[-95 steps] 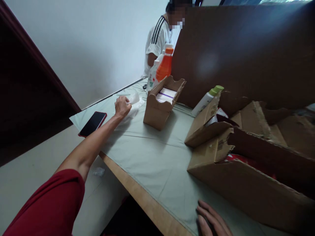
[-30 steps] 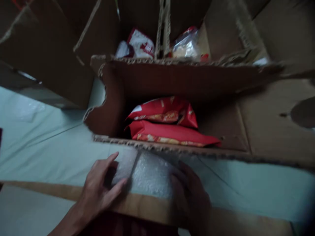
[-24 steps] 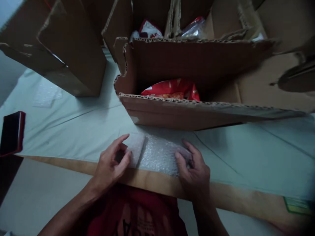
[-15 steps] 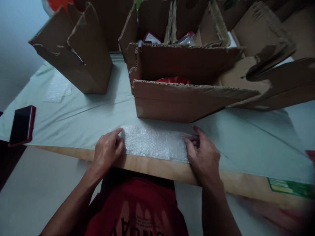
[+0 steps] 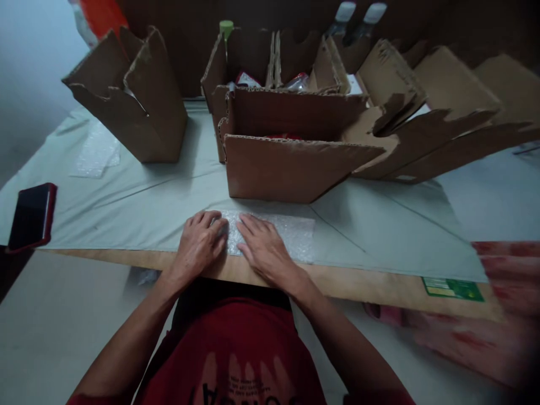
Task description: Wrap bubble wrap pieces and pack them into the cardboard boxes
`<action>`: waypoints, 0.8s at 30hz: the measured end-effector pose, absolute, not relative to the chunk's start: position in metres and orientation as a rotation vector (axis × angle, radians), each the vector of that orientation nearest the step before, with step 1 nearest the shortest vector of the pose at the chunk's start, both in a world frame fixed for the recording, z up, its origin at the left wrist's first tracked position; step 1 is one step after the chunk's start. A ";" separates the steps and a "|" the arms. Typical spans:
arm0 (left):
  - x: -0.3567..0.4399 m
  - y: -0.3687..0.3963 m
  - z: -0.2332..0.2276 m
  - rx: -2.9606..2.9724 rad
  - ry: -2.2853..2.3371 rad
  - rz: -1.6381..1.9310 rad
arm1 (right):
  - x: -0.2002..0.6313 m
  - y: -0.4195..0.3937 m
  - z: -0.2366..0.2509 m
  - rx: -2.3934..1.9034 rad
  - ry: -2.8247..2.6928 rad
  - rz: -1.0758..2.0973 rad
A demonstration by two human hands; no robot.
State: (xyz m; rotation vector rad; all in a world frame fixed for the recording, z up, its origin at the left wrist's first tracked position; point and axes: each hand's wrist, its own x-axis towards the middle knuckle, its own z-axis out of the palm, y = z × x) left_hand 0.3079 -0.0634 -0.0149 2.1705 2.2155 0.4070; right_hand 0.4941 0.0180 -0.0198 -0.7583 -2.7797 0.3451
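Left hand (image 5: 201, 241): flat and palm down on the left end of the bubble wrap sheet (image 5: 291, 232), fingers spread and pointing away, nothing clenched.
Right hand (image 5: 264, 248): flat and palm down just beside the left one, fingers angled up and to the left across the sheet, pressing rather than grasping.
Bubble wrap sheet: lying flat on the pale green tablecloth (image 5: 139, 208), at the near edge of the table, right end uncovered and clear of both hands, just in front of the nearest cardboard box.
Near cardboard box (image 5: 291, 169): open-topped, ragged torn flaps, standing just behind the sheet; a sliver of red packaging (image 5: 282, 136) showing inside.
Boxes behind (image 5: 270, 56): more open cartons with dividers, packets inside too blurred to name; a green bottle cap (image 5: 226, 25) poking above one.
Left carton (image 5: 130, 107): tall, torn, standing well apart from the hands on the far left of the cloth.
Second bubble wrap piece (image 5: 96, 157): flat on the cloth beside the left carton.
Phone (image 5: 31, 215): dark screen, red case, at the left edge of the table.
Table edge (image 5: 363, 284): bare wood strip along the near side, with a green label (image 5: 453, 288) toward the right.
Orange bottle (image 5: 101, 14): partly in view at the top left, behind the left carton.
Clothing: red shirt (image 5: 236, 354) with pale print, at the bottom of the view.
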 end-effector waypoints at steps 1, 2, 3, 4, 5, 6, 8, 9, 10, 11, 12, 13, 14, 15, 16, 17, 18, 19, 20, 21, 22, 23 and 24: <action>0.306 -0.062 -0.017 2.160 2.216 0.394 | 0.511 0.022 -0.025 -0.822 -2.774 0.323; 0.304 -0.062 -0.019 2.156 2.214 0.396 | 0.533 0.027 -0.030 -0.909 -2.745 0.292; 0.303 -0.062 -0.020 2.160 2.208 0.403 | 0.558 0.032 -0.033 -1.008 -2.694 0.245; 0.302 -0.062 -0.021 2.166 2.201 0.406 | 0.582 0.037 -0.034 -1.123 -2.616 0.194; 0.301 -0.063 -0.021 2.171 2.192 0.407 | 0.603 0.041 -0.033 -1.203 -2.542 0.153; 0.301 -0.063 -0.021 2.174 2.180 0.416 | 0.618 0.046 -0.030 -1.257 -2.474 0.115; 0.298 -0.064 -0.021 2.158 2.173 0.487 | 0.629 0.053 -0.023 -1.271 -2.397 0.079; 0.296 -0.065 -0.022 2.134 2.193 0.553 | 0.626 0.057 -0.020 -1.244 -2.391 0.077; 0.294 -0.067 -0.022 2.098 2.230 0.629 | 0.618 0.062 -0.019 -1.211 -2.403 0.081; 0.292 -0.068 -0.022 2.053 2.276 0.702 | 0.608 0.067 -0.020 -1.183 -2.428 0.086; 0.289 -0.070 -0.022 2.003 2.329 0.760 | 0.598 0.071 -0.022 -1.163 -2.458 0.094; 0.287 -0.072 -0.022 1.954 2.379 0.791 | 0.588 0.076 -0.025 -1.148 -2.489 0.102; 0.286 -0.074 -0.023 1.909 2.423 0.793 | 0.580 0.079 -0.029 -1.132 -2.512 0.112; 0.286 -0.075 -0.024 1.871 2.456 0.775 | 0.575 0.081 -0.033 -1.116 -2.520 0.128; 0.286 -0.075 -0.026 1.838 2.476 0.750 | 0.573 0.082 -0.036 -1.093 -2.513 0.146; 0.288 -0.075 -0.027 1.812 2.478 0.729 | 0.573 0.080 -0.038 -1.071 -2.491 0.165; 0.290 -0.074 -0.028 1.792 2.462 0.719 | 0.575 0.077 -0.038 -1.057 -2.463 0.187; 0.293 -0.074 -0.028 1.775 2.432 0.732 | 0.578 0.073 -0.037 -1.057 -2.433 0.215; 0.294 -0.073 -0.026 1.757 2.390 0.763 | 0.581 0.067 -0.034 -1.070 -2.403 0.250; 0.295 -0.074 -0.023 1.733 2.341 0.806 | 0.585 0.060 -0.030 -1.092 -2.371 0.297; 0.294 -0.074 -0.018 1.694 2.295 0.850 | 0.587 0.052 -0.025 -1.121 -2.334 0.362; 0.291 -0.075 -0.011 1.639 2.258 0.889 | 0.588 0.043 -0.020 -1.149 -2.292 0.450; 0.286 -0.076 -0.003 1.579 2.236 0.923 | 0.586 0.033 -0.015 -1.165 -2.252 0.557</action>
